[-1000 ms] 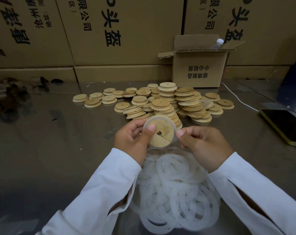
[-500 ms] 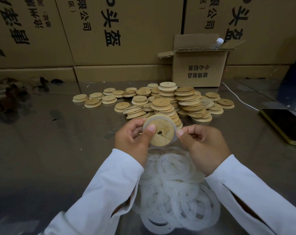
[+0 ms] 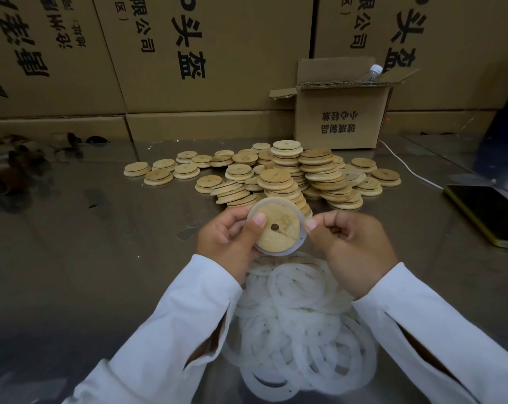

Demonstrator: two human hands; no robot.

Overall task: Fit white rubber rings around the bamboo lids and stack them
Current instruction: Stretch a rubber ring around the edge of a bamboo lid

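Note:
I hold one round bamboo lid [image 3: 279,228] with a small centre hole up in front of me. My left hand [image 3: 229,237] grips its left edge, thumb on the face. A white rubber ring [image 3: 300,242] lies around the lid's rim, and my right hand [image 3: 349,246] pinches that ring at the lid's right edge. Beneath my wrists lies a heap of several loose white rings [image 3: 299,325]. Behind the held lid stand stacks and a scatter of several bamboo lids [image 3: 290,176].
The table [image 3: 86,258] is shiny metal. An open small cardboard box [image 3: 340,118] with a plastic bottle [image 3: 370,72] stands at the back. A phone [image 3: 485,212] on a white cable [image 3: 407,167] lies at the right edge. Large cartons [image 3: 203,53] wall the back.
The lid has turned slightly in my hands, and the right thumb and finger have shifted along the ring at the lid's right edge. The piles have not moved.

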